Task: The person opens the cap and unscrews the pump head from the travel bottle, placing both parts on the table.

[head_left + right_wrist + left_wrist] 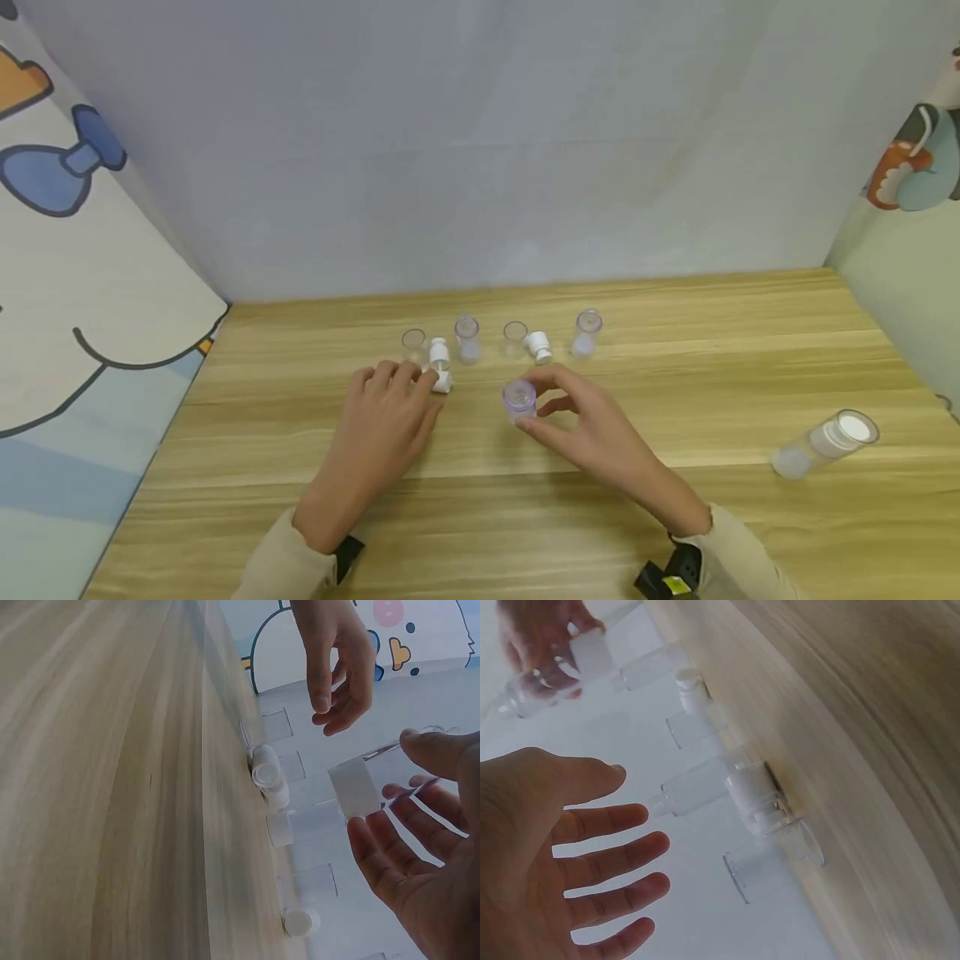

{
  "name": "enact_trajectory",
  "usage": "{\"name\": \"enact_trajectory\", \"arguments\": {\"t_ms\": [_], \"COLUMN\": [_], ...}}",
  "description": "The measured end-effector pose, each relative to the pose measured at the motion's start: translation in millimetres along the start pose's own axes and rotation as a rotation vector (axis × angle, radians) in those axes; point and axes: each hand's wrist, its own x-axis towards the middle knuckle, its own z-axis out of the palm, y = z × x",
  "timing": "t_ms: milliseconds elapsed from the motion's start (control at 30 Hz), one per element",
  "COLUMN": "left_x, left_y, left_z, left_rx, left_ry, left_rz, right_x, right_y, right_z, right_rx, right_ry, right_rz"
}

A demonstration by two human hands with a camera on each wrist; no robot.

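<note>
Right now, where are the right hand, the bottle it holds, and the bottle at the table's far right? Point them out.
Right hand (588, 421), head view: back of the hand.
Held bottle (519, 400), head view: clear upper part.
Far-right bottle (828, 438), head view: white collar.

Wd table (480, 533), grey bkgd (480, 183), prob. cloth

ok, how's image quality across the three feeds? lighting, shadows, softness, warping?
Head: fairly even light, faint shadow on the table below the right hand; left wrist: hazy, the clear bottle near the fingertips low-contrast against the pale backdrop, table lines look bowed; right wrist: also hazy, wood grain looks soft, held bottle's clear part hard to pick out.
</note>
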Motion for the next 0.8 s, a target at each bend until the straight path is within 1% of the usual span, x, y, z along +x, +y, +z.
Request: {"name": "enact_trajectory", "arguments": {"t_ms": [67, 233, 433, 567, 800], "left_x": [-1.4, -3.8, -5.7, -6.7, -8.4], "left_y": [0.0, 0.0, 1.2, 2.5, 3.3], "left_z": [-2.8, -6.6, -10.6, -13.0, -14.9], "left_rx": [-0.004, -0.002, -0.032, -0.054, -0.068], "left_ry": [0.005, 0.026, 0.005, -0.004, -0.004], "left_rz": [-0.001, -0.001, -0.011, -0.013, -0.019], "right_x": [8.3, 27.9, 46.0, 54.6, 60.4], "right_y": [1.3, 8.9, 21.5, 28.5, 36.2], "right_z": [4.5, 13.8, 22.0, 27.1, 33.9], "right_rx": [0.009, 0.005, -0.017, -0.009, -0.009], "right_ry": [-0.007, -0.007, -0.029, -0.049, -0.059], "right_rz": [0.032, 0.068, 0.122, 0.155, 0.145]}}
